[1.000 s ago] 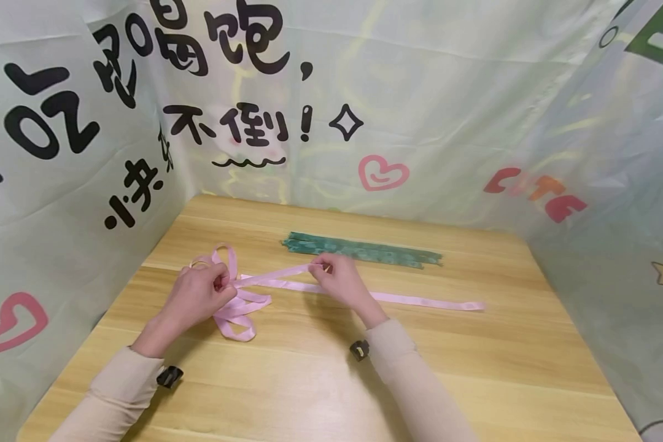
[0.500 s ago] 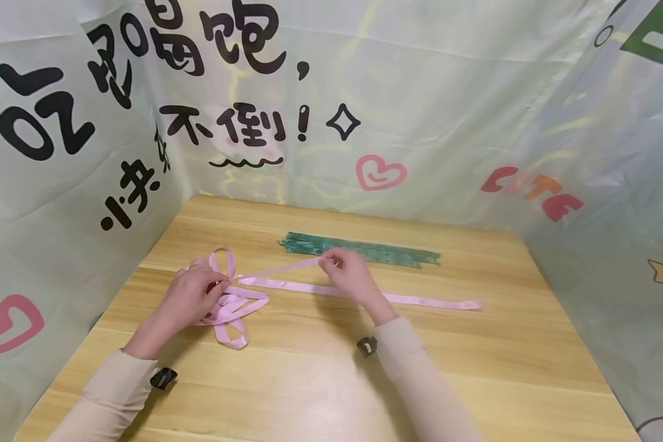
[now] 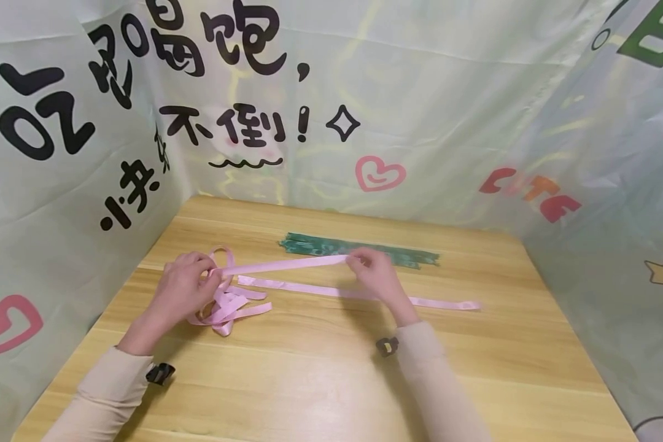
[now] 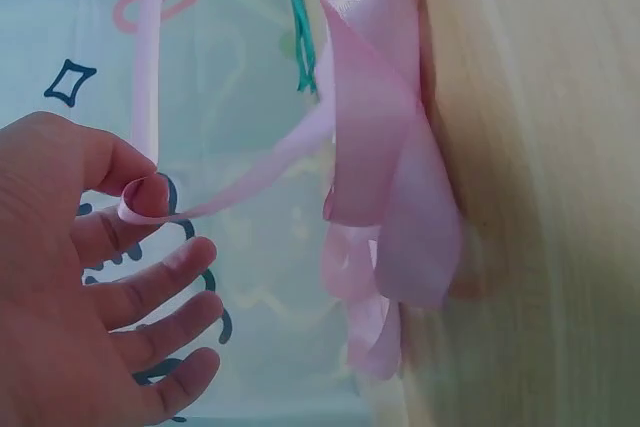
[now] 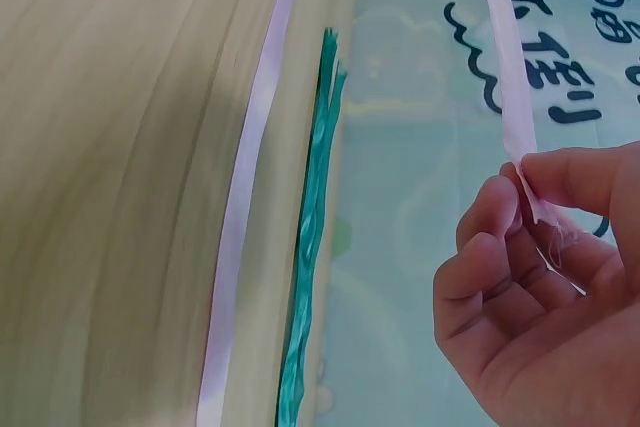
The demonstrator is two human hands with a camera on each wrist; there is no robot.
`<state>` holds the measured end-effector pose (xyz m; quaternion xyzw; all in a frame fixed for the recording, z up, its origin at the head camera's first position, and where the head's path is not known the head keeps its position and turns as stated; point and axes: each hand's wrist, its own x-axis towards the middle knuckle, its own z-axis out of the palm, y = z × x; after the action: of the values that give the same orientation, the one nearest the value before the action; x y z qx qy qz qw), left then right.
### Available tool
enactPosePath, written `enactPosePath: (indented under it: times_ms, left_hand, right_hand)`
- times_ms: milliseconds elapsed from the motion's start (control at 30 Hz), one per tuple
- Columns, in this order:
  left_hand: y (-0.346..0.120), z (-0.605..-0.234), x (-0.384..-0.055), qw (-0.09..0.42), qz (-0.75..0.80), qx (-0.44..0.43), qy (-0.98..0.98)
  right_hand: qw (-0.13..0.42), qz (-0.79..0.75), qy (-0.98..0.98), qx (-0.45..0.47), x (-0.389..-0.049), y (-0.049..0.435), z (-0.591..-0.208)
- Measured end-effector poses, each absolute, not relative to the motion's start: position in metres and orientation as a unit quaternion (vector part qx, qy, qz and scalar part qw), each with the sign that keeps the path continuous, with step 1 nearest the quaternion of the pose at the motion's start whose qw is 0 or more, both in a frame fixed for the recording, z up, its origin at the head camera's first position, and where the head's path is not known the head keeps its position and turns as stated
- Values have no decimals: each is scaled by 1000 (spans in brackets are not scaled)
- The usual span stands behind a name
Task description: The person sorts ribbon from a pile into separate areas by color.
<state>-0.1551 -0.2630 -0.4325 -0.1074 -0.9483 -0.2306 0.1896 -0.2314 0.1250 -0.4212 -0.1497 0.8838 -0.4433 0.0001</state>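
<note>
Wood tabletop (image 3: 287, 380) | left hand (image 3: 181, 290), right hand (image 3: 382, 277) both pinching pink ribbon (image 3: 287, 264) | frayed end (image 5: 543, 213): right wrist view only

Your right hand (image 5: 560, 327) pinches the frayed end of a pink ribbon (image 5: 513, 77); a second pink strip (image 5: 241, 177) lies near green strips (image 5: 308, 237).

Green strips (image 3: 315, 245) partly hidden behind right hand (image 3: 381, 273).

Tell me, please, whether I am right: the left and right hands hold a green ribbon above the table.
Not quite: the ribbon is pink, as the head view shows; the left hand and right hand do hold it above the table.
</note>
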Motion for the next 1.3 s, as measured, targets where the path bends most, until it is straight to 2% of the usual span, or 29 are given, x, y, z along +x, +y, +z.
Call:
enactPosePath:
  times_ms: [567,933,1300]
  left_hand:
    - [-276,-415,-154,215,-265,-58,-938]
    - [-281,-407,-152,226,-288,-56,-929]
    - [-283,-405,-154,208,-305,-48,-928]
  right_hand:
    - [-12,-457,884,-96,-233,178,-428]
    - [-14,-442,896,-47,-231,216,-429]
    - [-21,-418,908,-22,-225,247,-424]
